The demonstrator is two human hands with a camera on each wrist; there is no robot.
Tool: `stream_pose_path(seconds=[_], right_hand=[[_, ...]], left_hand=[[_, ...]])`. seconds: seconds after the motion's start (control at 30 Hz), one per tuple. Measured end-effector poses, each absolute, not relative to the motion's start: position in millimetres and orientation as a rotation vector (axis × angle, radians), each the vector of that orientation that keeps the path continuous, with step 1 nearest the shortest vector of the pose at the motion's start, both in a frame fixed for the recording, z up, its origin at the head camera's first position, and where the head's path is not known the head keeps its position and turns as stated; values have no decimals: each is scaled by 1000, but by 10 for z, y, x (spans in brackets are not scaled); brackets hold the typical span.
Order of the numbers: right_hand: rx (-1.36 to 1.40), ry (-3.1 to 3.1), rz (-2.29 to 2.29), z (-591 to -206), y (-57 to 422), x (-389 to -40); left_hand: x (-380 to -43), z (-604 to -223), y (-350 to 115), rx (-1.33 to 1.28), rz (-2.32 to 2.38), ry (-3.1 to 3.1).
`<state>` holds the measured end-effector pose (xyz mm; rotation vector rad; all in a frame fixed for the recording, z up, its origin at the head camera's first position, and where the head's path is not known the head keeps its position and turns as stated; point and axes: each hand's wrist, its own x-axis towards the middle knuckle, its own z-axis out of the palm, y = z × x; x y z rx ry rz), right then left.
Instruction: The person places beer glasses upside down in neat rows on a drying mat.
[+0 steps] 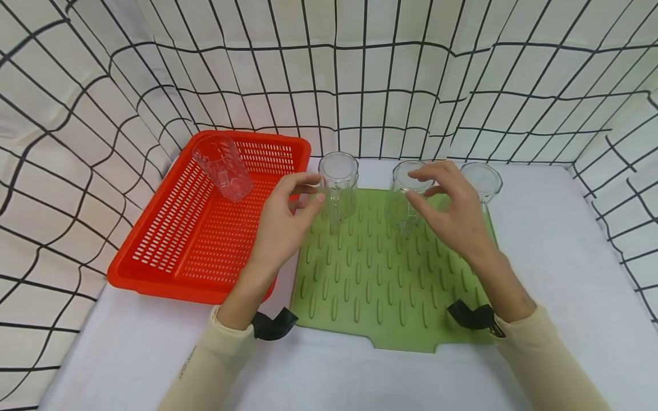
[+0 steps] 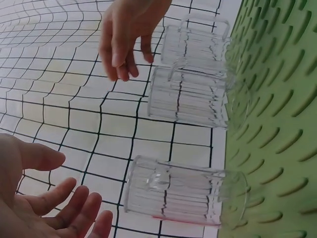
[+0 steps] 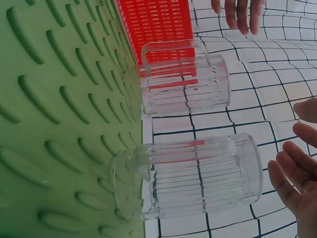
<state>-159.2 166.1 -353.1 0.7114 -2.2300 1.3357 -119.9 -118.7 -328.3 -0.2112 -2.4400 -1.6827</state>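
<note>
Three clear glass mugs stand upside down along the far part of a green drying mat [image 1: 360,308]: a left mug [image 1: 341,194], a middle mug [image 1: 398,214] and a right mug [image 1: 482,178]. My left hand [image 1: 283,220] is beside the left mug, thumb and fingers spread and holding nothing. In the left wrist view a gap separates that hand [image 2: 27,203] from the mug [image 2: 188,193]. Close to the middle mug's upturned base is my right hand [image 1: 454,214], its fingers loosely bent around nothing. The right wrist view shows its fingertips [image 3: 280,183] just apart from the glass [image 3: 208,178].
A red perforated basket [image 1: 205,240] stands left of the mat, with another clear glass mug [image 1: 226,171] leaning in its far left corner. White cloth [image 1: 565,245] covers the table. A black grid [image 1: 336,68] over white sheeting encloses the back and sides.
</note>
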Motion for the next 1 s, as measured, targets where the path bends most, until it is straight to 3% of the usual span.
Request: stream_pose_path(seconds=[1.0], right_hand=[[633, -2298, 1273, -3958, 2131, -1205]], left_hand=[[-1508, -2956, -1688, 91, -1510, -2538]])
